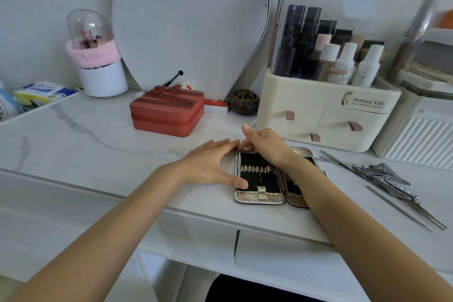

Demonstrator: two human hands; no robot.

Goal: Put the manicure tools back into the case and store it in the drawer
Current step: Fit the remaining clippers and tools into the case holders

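**Both hands on the open manicure case, tools still loose on the tabletop**

The left hand [212, 164] lies flat with fingers spread, thumb tip pressed against the left edge of the manicure case [259, 179] and fingertips touching its far left corner; it steadies the case without closing round it. The right hand [266, 146] reaches across the far edge of the case, fingers curled down onto the rim, thumb raised; whether it pinches the rim or only presses on it cannot be told.

The case lies open near the front edge of the white marble tabletop [98, 135], its black lining and row of metal holder loops showing, with no tools in the visible slots. The manicure tools [384, 176] lie in a loose heap to the right of the case, apart from it. Beyond them stands a cream cosmetic organiser [326, 110] with small drawers. A red zipped box [168, 111] sits farther back on the left. Under the tabletop, drawer fronts [282, 250] are shut.
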